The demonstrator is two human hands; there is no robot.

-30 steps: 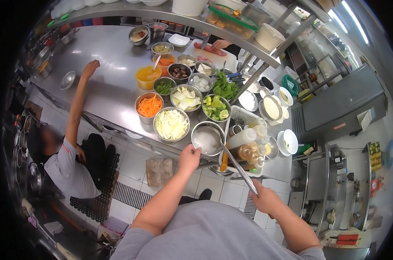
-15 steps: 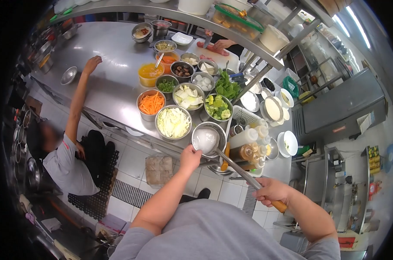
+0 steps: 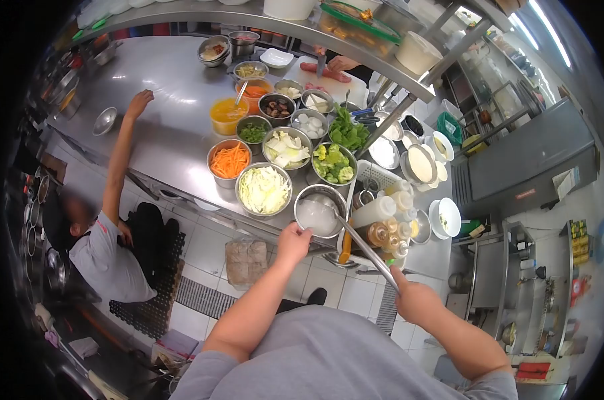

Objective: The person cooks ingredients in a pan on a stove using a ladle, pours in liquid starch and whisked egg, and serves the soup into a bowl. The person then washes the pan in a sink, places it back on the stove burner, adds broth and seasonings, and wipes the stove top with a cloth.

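At the front edge of the silver steel bench (image 3: 165,143), right of the pale shredded cabbage (image 3: 264,190), the left hand (image 3: 293,244) pinches the rim of a round, deep steel pot (image 3: 326,190). Holding whitish liquid (image 3: 314,215), it is probably weighty and slosh-prone; the rim suits a hold. Rightward, the long-handled metal ladle (image 3: 374,257), dipping inside, looks stiff, best held far up, where the right hand (image 3: 412,293) wraps it.
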